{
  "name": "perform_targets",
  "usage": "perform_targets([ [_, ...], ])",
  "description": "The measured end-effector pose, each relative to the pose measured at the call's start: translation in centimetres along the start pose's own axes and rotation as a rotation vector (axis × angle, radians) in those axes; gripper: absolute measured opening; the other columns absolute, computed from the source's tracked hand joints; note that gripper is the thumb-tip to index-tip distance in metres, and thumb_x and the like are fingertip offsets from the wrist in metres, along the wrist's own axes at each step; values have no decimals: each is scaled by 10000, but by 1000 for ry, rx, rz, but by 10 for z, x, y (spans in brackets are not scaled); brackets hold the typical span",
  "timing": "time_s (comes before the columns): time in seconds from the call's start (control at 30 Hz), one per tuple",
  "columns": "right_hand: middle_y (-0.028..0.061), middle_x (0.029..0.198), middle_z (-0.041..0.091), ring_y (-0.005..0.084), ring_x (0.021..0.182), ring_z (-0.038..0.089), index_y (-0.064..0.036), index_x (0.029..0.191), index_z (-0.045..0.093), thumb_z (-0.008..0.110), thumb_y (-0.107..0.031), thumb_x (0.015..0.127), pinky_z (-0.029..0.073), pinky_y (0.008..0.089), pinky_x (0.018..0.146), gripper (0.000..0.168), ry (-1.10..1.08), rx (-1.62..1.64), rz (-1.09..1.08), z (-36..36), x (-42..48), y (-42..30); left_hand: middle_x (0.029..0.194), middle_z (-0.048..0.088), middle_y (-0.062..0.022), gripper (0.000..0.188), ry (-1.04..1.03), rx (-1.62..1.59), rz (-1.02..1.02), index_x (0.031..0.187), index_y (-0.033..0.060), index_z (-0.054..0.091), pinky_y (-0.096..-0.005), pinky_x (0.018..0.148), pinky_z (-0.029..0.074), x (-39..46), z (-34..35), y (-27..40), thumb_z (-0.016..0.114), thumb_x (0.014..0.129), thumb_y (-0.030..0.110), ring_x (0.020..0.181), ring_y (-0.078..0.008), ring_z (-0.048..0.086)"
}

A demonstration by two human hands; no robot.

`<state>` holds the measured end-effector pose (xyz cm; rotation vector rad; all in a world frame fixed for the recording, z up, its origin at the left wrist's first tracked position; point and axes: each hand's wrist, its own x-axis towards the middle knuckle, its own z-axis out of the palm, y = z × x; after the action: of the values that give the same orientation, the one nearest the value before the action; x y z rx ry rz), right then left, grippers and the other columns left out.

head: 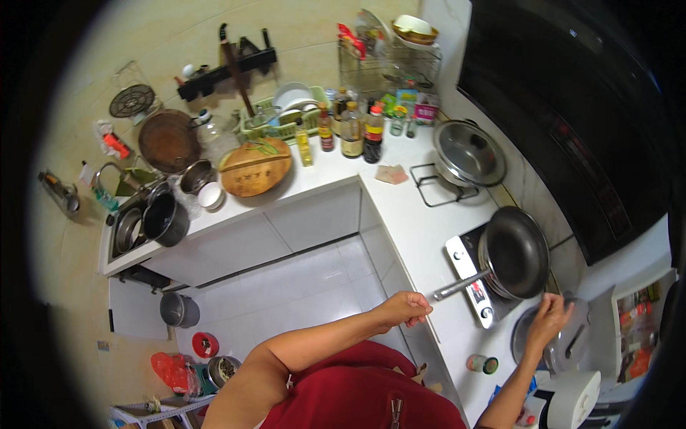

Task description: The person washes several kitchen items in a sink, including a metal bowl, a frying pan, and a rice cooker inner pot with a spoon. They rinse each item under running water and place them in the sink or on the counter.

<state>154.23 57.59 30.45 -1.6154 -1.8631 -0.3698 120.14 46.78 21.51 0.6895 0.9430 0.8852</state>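
Note:
My left hand (pixel 404 310) hovers in front of the counter edge, its fingers curled in with nothing visible in them. Close to its fingertips is the end of the metal handle (pixel 458 287) of a dark frying pan (pixel 517 252); a small gap shows between them. The pan rests on a portable gas stove (pixel 471 289) with a silver front panel and two knobs. My right hand (pixel 549 319), slightly blurred, is raised beside the pan's near rim with fingers partly spread. Beneath and beyond it lie clear glass lids (pixel 568 338); whether it touches them is unclear.
A steel pot (pixel 469 153) stands beyond the stove, by a black wire stand (pixel 442 185). A small can (pixel 482 364) and a white appliance (pixel 573 399) are near my right arm. Sauce bottles (pixel 352 131), a round wooden lid (pixel 257 167) and a dark pot (pixel 166 219) line the far counter.

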Motion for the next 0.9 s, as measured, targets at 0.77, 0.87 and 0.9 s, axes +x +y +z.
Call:
perform_targets([
  [0.77,106,944,658,258,876,632,-42,1064,610,635,-34,857,233,535,1139,208,-713,767,-850,135,-151,-479,795,587,-17,172,1251,-410,284,895,64,630,-259,587,472,-281,-248,-159,679,893,229,639,-110,540],
  [0.87,66,680,604,215,621,592,-35,898,564,607,-37,882,239,517,1142,46,-805,910,-1014,134,-171,-526,765,574,-16,190,1421,-518,345,848,60,617,-263,580,467,-312,-231,-192,678,895,234,640,-112,542],
  [0.9,58,658,591,208,599,582,-34,879,553,602,-45,890,237,512,1144,51,-849,935,-1058,131,-181,-539,757,570,-15,198,1477,-548,351,841,60,612,-264,578,465,-320,-223,-201,678,896,239,636,-113,541],
])
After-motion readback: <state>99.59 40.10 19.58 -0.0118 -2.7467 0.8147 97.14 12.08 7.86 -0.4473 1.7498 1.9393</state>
